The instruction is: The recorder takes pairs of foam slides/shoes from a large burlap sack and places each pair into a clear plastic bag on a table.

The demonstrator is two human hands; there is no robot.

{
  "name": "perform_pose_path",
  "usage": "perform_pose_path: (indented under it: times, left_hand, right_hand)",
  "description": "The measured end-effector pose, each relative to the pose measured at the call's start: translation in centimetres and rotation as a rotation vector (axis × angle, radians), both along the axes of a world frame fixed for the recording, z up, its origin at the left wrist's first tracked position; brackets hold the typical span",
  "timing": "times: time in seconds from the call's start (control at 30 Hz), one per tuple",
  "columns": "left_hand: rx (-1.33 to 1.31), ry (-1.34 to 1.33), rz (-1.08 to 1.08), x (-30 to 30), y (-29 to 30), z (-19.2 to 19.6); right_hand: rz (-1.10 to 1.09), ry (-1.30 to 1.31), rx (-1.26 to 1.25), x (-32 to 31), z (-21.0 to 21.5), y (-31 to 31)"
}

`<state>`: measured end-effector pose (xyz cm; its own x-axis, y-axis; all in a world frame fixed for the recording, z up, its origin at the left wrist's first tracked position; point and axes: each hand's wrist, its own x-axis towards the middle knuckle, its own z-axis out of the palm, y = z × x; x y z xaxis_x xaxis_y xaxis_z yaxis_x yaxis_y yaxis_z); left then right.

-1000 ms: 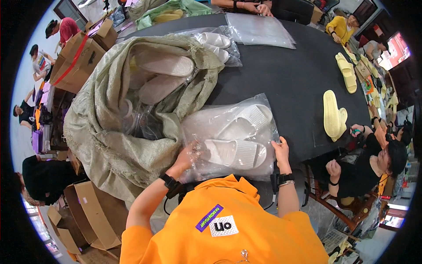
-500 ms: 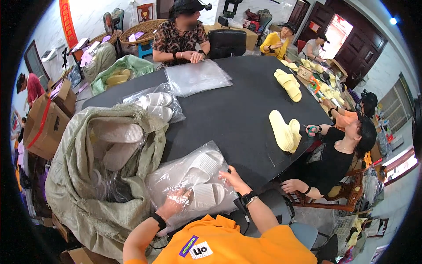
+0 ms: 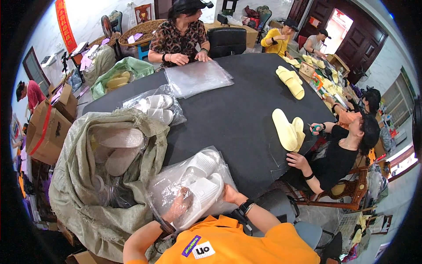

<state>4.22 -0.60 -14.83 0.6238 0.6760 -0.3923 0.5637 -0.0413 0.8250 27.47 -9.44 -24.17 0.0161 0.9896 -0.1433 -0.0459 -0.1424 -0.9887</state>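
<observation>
A clear plastic bag (image 3: pixel 176 185) with a pair of white slippers (image 3: pixel 200 182) in it lies at the near edge of the dark round table (image 3: pixel 237 110). My left hand (image 3: pixel 178 204) is inside or under the bag's near side, pressed against a slipper. My right hand (image 3: pixel 229 192) grips the bag's right corner beside the slipper's heel. An open grey-green woven sack (image 3: pixel 88 176) holding more bagged white slippers (image 3: pixel 116 138) sits to the left of the bag.
Another bagged white pair (image 3: pixel 156 108) lies further back. A person across the table handles a stack of clear bags (image 3: pixel 198 77). Yellow slippers (image 3: pixel 288 127) lie at the right by a seated person in black. Cardboard boxes (image 3: pixel 46 127) stand on the left.
The view has swung up and right. The bagged pair has turned, and my left hand has gone from the bag's edge to pressing on a slipper.
</observation>
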Motion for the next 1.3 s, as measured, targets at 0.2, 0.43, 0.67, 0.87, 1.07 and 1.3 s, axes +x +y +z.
perform_pose_path:
  times: [0.2, 0.43, 0.67, 0.87, 1.07, 1.3]
  left_hand:
    - [0.183, -0.028, -0.049, -2.1, 1.5, -6.3]
    - [0.292, 0.065, -0.095, -3.4, 1.6, -1.7]
    - [0.207, 0.052, -0.163, -3.2, 1.2, -2.0]
    - [0.344, 0.122, -0.207, -3.6, 1.4, -1.9]
    - [0.366, 0.017, -0.111, -3.6, 2.4, 1.1]
    - [0.416, 0.053, -0.042, -3.0, 0.3, -1.4]
  right_hand:
    - [-0.291, 0.411, -0.515, 2.9, 1.4, 0.3]
    - [-0.085, 0.053, -0.516, 8.3, 6.2, 0.0]
    - [-0.351, -0.353, -0.195, 6.8, 2.8, 7.9]
    - [-0.025, -0.855, -0.122, 2.7, 3.8, 11.6]
    - [0.039, -0.984, -0.254, 3.3, 5.4, 11.8]
    - [0.0, -1.225, -0.076, 1.2, 4.4, 10.2]
